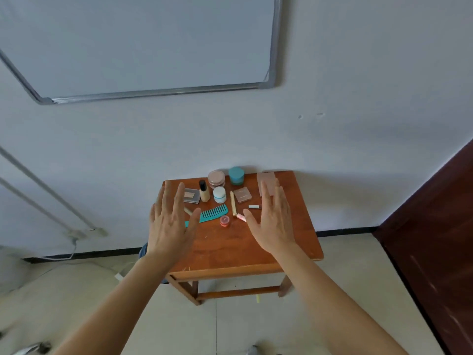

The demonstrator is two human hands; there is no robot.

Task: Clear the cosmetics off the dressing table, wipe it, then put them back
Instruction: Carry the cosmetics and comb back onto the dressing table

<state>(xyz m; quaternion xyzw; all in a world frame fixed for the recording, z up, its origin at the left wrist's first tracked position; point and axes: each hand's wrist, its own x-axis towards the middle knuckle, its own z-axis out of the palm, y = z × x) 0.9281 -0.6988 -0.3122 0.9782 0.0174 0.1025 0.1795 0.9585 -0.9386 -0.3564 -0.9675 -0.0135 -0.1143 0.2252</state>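
Observation:
A small wooden dressing table stands against the wall with cosmetics on its far half. I see a teal comb, a foundation bottle, a white jar, a pink-lidded jar, a teal jar, two compacts, a gold tube, a small red pot and a pink cloth. My left hand and my right hand hover over the table with fingers straight, holding nothing.
A whiteboard hangs on the wall above. A dark wooden door is at the right. Pipes and a cable run along the left wall. Tiled floor surrounds the table.

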